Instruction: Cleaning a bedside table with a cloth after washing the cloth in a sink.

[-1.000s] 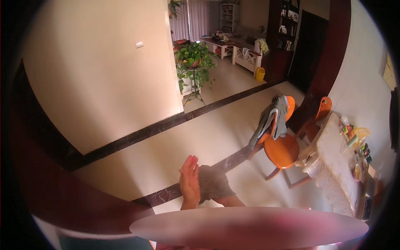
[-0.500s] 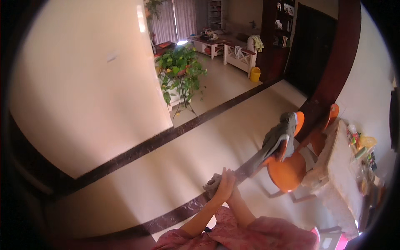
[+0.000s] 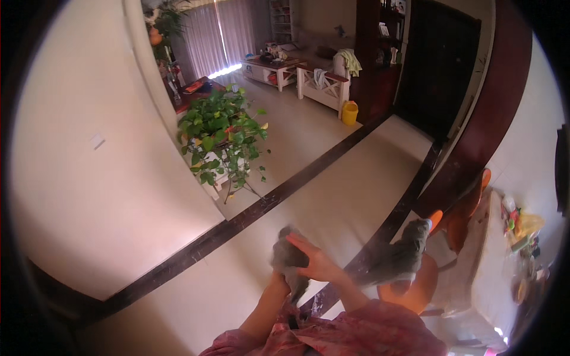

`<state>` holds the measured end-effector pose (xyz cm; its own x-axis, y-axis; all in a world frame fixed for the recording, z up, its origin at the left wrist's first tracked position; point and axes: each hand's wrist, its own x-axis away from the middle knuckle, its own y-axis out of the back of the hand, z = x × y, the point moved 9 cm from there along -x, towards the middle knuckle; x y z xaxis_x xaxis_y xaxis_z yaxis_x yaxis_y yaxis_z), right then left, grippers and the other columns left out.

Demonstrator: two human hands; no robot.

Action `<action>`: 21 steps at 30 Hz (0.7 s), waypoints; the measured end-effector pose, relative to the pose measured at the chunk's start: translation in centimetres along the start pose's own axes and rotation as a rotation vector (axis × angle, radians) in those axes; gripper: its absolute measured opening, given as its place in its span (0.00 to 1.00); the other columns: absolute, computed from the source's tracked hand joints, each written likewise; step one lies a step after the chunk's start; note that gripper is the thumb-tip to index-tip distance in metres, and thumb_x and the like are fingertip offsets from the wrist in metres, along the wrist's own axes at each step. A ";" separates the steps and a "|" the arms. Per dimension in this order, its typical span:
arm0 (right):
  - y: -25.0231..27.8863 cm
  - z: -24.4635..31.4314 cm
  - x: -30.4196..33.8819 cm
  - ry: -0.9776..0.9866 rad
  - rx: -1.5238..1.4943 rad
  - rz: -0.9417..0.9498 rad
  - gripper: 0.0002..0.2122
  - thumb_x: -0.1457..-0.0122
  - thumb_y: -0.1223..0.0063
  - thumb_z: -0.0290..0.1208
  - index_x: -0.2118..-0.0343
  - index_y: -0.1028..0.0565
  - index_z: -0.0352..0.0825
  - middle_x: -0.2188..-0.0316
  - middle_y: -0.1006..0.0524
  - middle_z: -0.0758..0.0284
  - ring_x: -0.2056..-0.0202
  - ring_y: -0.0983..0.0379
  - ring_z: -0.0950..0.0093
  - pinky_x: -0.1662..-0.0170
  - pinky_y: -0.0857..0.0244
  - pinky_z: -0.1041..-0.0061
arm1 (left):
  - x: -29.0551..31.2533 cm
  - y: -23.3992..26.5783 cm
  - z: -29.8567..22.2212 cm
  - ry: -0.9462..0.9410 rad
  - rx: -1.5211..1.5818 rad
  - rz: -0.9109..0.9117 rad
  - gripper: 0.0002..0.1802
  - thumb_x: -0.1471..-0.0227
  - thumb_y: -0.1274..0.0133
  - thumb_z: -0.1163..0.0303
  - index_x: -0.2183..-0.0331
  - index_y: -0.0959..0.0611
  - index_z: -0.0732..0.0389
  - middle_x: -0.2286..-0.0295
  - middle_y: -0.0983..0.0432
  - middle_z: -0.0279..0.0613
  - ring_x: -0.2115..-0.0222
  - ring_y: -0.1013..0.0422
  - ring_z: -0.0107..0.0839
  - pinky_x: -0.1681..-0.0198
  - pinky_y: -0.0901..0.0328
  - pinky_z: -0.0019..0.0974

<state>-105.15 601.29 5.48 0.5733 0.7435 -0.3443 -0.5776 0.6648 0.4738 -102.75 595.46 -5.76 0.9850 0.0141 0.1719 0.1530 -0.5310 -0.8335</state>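
Note:
A dark grey cloth (image 3: 290, 254), crumpled and slightly blurred, is held in front of my body between both hands. My right hand (image 3: 316, 261) presses round its right side, fingers bent over it and thumb below. My left hand (image 3: 278, 286) is under the cloth, gripping it from below; its fingers are mostly covered. One end of the cloth hangs down between my forearms. Pink patterned sleeves cover my upper arms.
To the right stand orange chairs (image 3: 418, 285), one draped with a grey garment (image 3: 398, 261), beside a cluttered covered table (image 3: 484, 261). A trailing green plant (image 3: 217, 127) stands by the wall corner at left. Farther off are a yellow bin (image 3: 350, 113), a white-sided bench (image 3: 323, 88) and a dark door (image 3: 436, 68).
The view has shifted forward and turned, bringing the plant and chairs nearer. My hands, crossed together before, have risen and moved apart, and more of the cloth shows between them.

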 end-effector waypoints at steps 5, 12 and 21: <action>0.5 -8.5 -9.9 -0.005 0.258 -0.145 0.35 0.54 0.53 0.22 0.40 0.52 0.30 0.40 0.51 0.50 0.37 0.61 0.56 0.37 0.70 0.61 | -21.4 -7.0 -4.2 -0.052 -0.017 -0.027 0.32 0.42 0.68 0.45 0.43 0.45 0.54 0.44 0.46 0.38 0.44 0.48 0.34 0.42 0.54 0.40; 7.3 -17.5 -26.8 -0.018 0.196 -0.165 0.36 0.52 0.57 0.22 0.39 0.58 0.29 0.39 0.56 0.50 0.37 0.64 0.54 0.37 0.72 0.59 | -37.6 -2.8 -14.4 -0.127 -0.089 0.010 0.28 0.42 0.67 0.47 0.46 0.38 0.52 0.49 0.39 0.38 0.49 0.41 0.32 0.47 0.45 0.38; 18.6 -32.7 -40.0 -0.476 -0.223 -0.024 0.21 0.38 0.58 0.41 0.50 0.34 0.27 0.58 0.27 0.51 0.58 0.29 0.65 0.51 0.38 0.68 | -58.4 -4.6 -22.3 -0.004 0.221 0.587 0.23 0.42 0.63 0.49 0.56 0.27 0.55 0.62 0.28 0.37 0.63 0.31 0.31 0.60 0.34 0.35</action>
<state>-157.79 586.29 1.56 0.7586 0.6470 0.0778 -0.6409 0.7191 0.2685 -162.78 578.23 -0.27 0.9101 -0.2236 -0.3489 -0.4011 -0.2638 -0.8772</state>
